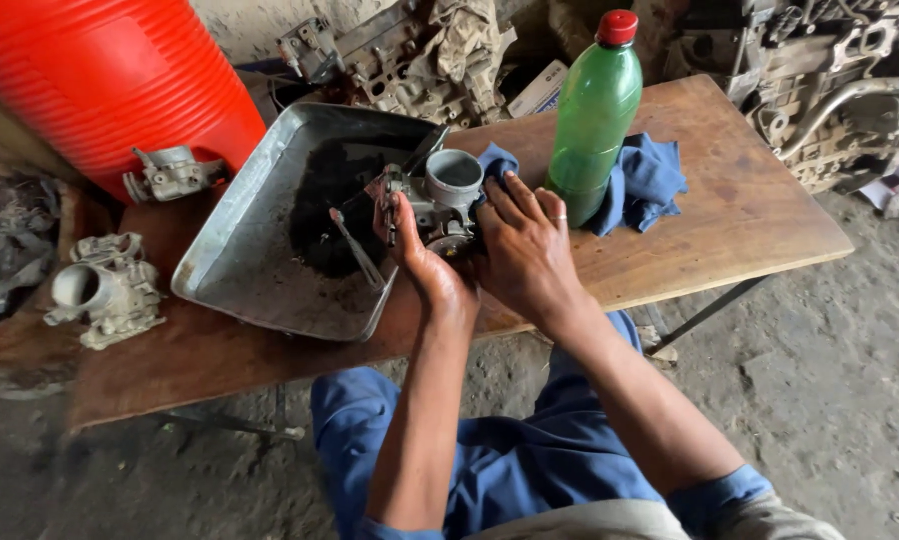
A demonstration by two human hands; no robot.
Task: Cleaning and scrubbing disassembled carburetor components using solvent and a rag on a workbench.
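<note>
From the head camera we look down on a wooden table (730, 215) where both hands work on a grey metal throttle body (448, 200) sitting at the right edge of a metal tray (240, 250). Our left hand (420, 255) is closed around the part's left side, fingers wrapped over it, while our right hand (525, 245) presses against its right side with fingers curled onto the body, a ring on one finger. A blue rag (645, 180) lies just behind the right hand, tucked against the part, and a green plastic bottle (595, 115) with a red cap stands upright on it. Dark grime stains the tray, and a thin metal tool (355, 248) lies across it. Two more metal parts (105, 290) rest at the left, near a red ribbed barrel (110, 75).
</note>
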